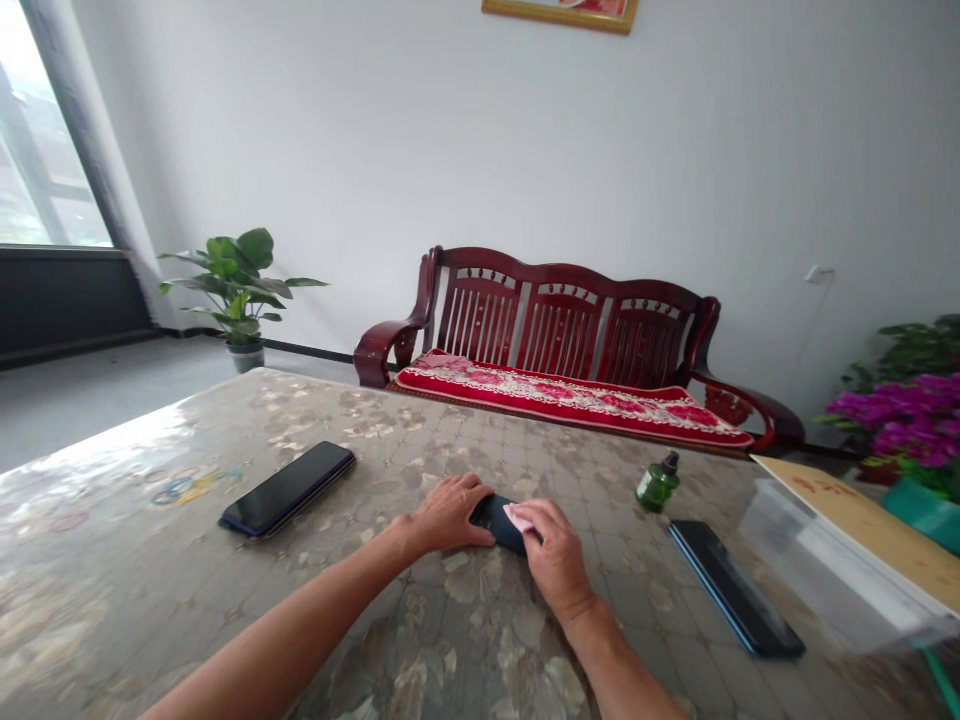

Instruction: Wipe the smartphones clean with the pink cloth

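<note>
A dark phone-like object [502, 521] lies on the patterned table between my hands. My left hand [454, 512] grips its left end, with the thumb at the near edge and the fingers at the far edge. In my right hand [551, 548], a small pale pink cloth [517, 517] is pinched and pressed onto the dark surface. The right end of the object is partly hidden by that hand.
A phone [291, 488] lies at left, near coloured bands [187, 484]. Toward the right are a green bottle [658, 484], another phone [735, 588] and a clear plastic box [825, 565]. Beyond the table [360, 408] stands a red wooden bench [562, 325].
</note>
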